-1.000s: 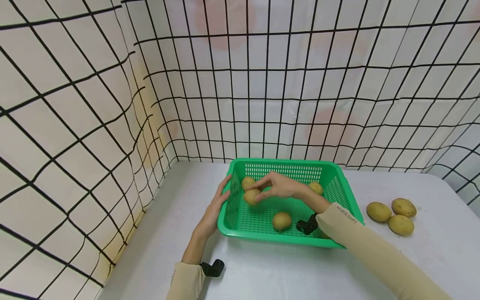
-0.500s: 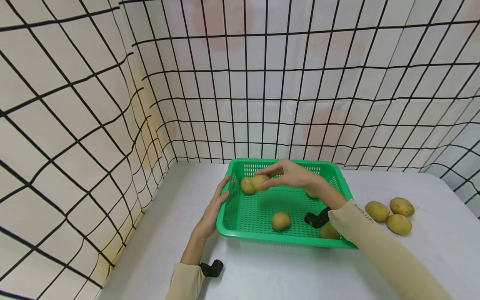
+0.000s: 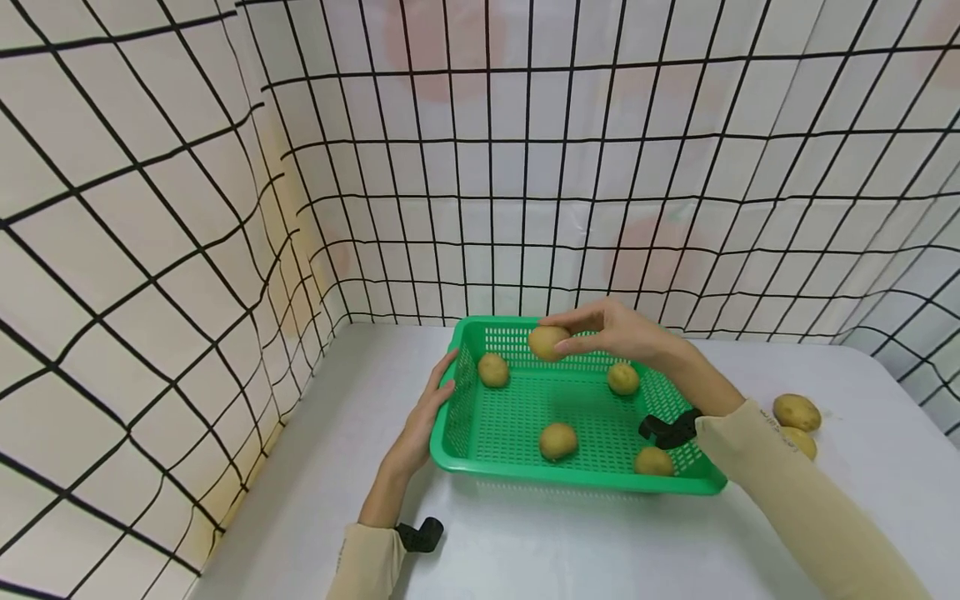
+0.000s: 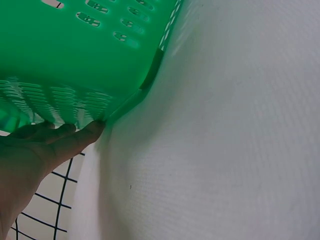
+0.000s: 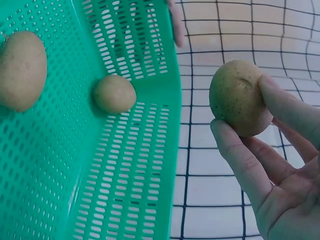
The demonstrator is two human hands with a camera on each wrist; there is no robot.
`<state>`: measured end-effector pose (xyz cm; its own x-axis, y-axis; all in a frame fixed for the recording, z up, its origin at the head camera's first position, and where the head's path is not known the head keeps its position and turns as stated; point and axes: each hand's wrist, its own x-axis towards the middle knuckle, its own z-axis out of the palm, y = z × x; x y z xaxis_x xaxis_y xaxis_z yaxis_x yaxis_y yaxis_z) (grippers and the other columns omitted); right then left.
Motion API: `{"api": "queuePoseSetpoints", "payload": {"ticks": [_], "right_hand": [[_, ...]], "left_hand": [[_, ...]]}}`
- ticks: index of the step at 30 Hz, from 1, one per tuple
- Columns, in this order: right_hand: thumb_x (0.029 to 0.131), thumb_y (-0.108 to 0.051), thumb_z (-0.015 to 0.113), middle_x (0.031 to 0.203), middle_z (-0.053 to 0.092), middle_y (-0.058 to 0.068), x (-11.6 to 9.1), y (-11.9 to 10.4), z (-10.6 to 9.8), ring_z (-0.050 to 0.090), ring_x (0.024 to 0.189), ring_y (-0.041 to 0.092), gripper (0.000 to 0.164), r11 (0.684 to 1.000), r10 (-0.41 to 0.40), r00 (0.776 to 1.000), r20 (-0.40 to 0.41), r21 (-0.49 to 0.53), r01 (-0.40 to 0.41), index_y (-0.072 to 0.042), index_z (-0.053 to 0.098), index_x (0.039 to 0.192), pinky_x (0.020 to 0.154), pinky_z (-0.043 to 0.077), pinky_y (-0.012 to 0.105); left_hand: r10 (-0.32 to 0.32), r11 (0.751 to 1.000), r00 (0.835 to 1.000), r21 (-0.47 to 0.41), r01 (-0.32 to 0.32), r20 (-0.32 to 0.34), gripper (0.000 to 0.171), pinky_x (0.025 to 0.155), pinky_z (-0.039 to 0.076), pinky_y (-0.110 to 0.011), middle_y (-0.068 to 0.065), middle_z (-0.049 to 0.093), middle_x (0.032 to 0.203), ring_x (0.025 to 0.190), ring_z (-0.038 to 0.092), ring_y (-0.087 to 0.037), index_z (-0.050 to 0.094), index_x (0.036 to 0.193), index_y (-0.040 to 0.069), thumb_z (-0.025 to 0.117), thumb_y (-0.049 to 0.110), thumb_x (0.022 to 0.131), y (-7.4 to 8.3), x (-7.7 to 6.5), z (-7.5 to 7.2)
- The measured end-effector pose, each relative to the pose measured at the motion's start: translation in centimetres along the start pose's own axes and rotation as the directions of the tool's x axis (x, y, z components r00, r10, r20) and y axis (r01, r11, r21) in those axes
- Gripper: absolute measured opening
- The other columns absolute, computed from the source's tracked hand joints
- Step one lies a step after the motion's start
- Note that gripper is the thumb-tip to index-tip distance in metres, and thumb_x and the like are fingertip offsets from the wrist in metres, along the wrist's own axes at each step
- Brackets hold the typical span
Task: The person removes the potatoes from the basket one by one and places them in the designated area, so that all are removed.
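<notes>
My right hand (image 3: 626, 333) pinches a round yellow-brown potato (image 3: 548, 342) between thumb and fingertips, raised over the back of the green basket (image 3: 577, 479). In the right wrist view the held potato (image 5: 241, 98) shows dark specks and a small dent. Inside the basket, spread apart, lie several other potatoes; one potato (image 3: 492, 371) is at the back left, another potato (image 3: 558, 442) near the front wall. My left hand (image 3: 416, 429) rests against the basket's left side, its fingers (image 4: 75, 142) extended along the slotted wall in the left wrist view.
Right of the basket, potatoes (image 3: 797, 412) lie on the white table (image 3: 315, 467), partly covered by my right sleeve. Black wire grid (image 3: 525, 167) stands behind the table and along its left side.
My right hand has lifted the potato from the basket's back left and carried it up and to the right. The left hand keeps its place on the basket.
</notes>
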<state>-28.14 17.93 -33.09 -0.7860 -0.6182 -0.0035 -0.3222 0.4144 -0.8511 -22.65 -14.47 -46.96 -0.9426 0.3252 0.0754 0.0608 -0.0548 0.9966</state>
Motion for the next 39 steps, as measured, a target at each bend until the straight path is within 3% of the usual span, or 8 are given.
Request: {"api": "queuePoseSetpoints", "payload": {"ticks": [8, 13, 18, 21, 27, 31, 34, 39], "right_hand": [[0.096, -0.03, 0.076, 0.148, 0.062, 0.001, -2.5, 0.5, -1.7, 0.05, 0.145, 0.027, 0.05, 0.998, 0.04, 0.996, -0.079, -0.037, -0.043, -0.02, 0.063, 0.143, 0.119, 0.037, 0.057], [0.097, -0.032, 0.073, 0.148, 0.062, 0.002, -4.4, 1.0, -2.7, 0.052, 0.141, 0.029, 0.048, 0.995, 0.061, 0.99, -0.131, -0.073, -0.071, -0.021, 0.063, 0.144, 0.115, 0.041, 0.059], [0.099, -0.033, 0.071, 0.143, 0.066, 0.001, -6.4, 1.5, -3.5, 0.059, 0.131, 0.016, 0.048, 0.99, 0.096, 0.977, -0.19, -0.088, -0.114, -0.023, 0.062, 0.145, 0.11, 0.046, 0.053], [0.099, -0.032, 0.071, 0.143, 0.066, 0.002, -7.4, 1.8, -3.9, 0.058, 0.128, 0.008, 0.049, 0.988, 0.1, 0.971, -0.215, -0.093, -0.122, -0.022, 0.061, 0.146, 0.111, 0.044, 0.057], [0.1, -0.034, 0.07, 0.142, 0.065, 0.007, -9.5, 2.6, -4.7, 0.054, 0.132, 0.015, 0.051, 0.98, 0.126, 0.96, -0.248, -0.119, -0.16, -0.021, 0.059, 0.148, 0.109, 0.04, 0.069], [0.101, -0.036, 0.068, 0.141, 0.066, 0.005, -11.1, 3.3, -5.3, 0.053, 0.128, 0.006, 0.05, 0.973, 0.16, 0.949, -0.272, -0.121, -0.198, -0.023, 0.059, 0.148, 0.107, 0.041, 0.07], [0.101, -0.037, 0.068, 0.141, 0.066, -0.001, -12.2, 3.7, -5.8, 0.054, 0.121, -0.005, 0.051, 0.969, 0.178, 0.938, -0.296, -0.112, -0.22, -0.024, 0.058, 0.149, 0.106, 0.042, 0.07], [0.101, -0.033, 0.068, 0.14, 0.065, -0.011, -14.1, 5.0, -6.4, 0.056, 0.117, -0.011, 0.053, 0.97, 0.195, 0.929, -0.315, -0.079, -0.23, -0.022, 0.055, 0.151, 0.106, 0.04, 0.071]], "left_hand": [[-0.008, 1.0, 1.0, 0.006, 0.008, 0.006, 0.054, 0.125, 0.01, -0.067, 0.002, 0.004, 0.175, 0.16, 0.006, -0.031, 0.015, 0.164, 0.042, 0.032, 0.041, 0.112, -0.1, -0.1, -0.2], [-0.007, 1.0, 1.0, 0.007, 0.007, 0.007, 0.054, 0.124, 0.011, -0.068, 0.002, 0.004, 0.175, 0.16, 0.007, -0.033, 0.014, 0.164, 0.041, 0.031, 0.041, 0.112, -0.1, -0.1, -0.1], [-0.008, 1.0, 1.0, 0.01, 0.008, 0.003, 0.054, 0.124, 0.012, -0.068, 0.002, 0.004, 0.175, 0.16, 0.008, -0.033, 0.015, 0.164, 0.041, 0.03, 0.04, 0.112, 0.0, -0.3, -0.1], [-0.01, 1.0, 1.0, 0.011, 0.01, 0.0, 0.054, 0.124, 0.012, -0.068, 0.002, 0.005, 0.175, 0.16, 0.008, -0.034, 0.015, 0.164, 0.042, 0.031, 0.041, 0.112, -0.1, -0.3, -0.1], [-0.014, 1.0, 1.0, 0.013, 0.014, -0.003, 0.054, 0.123, 0.014, -0.068, 0.002, 0.005, 0.174, 0.159, 0.01, -0.034, 0.016, 0.163, 0.043, 0.031, 0.042, 0.112, -0.1, -0.2, -0.1], [-0.014, 1.0, 1.0, 0.009, 0.014, 0.003, 0.054, 0.123, 0.016, -0.067, 0.002, 0.005, 0.174, 0.158, 0.011, -0.035, 0.015, 0.163, 0.043, 0.031, 0.042, 0.112, -0.1, -0.1, 0.0], [-0.01, 1.0, 1.0, 0.011, 0.01, 0.006, 0.054, 0.122, 0.016, -0.068, 0.001, 0.004, 0.175, 0.158, 0.012, -0.036, 0.014, 0.164, 0.042, 0.03, 0.042, 0.112, 0.0, -0.1, 0.1], [-0.009, 1.0, 1.0, 0.012, 0.009, 0.006, 0.054, 0.123, 0.016, -0.067, 0.002, 0.005, 0.174, 0.158, 0.013, -0.035, 0.015, 0.164, 0.042, 0.031, 0.042, 0.112, 0.0, -0.1, 0.1]]}}
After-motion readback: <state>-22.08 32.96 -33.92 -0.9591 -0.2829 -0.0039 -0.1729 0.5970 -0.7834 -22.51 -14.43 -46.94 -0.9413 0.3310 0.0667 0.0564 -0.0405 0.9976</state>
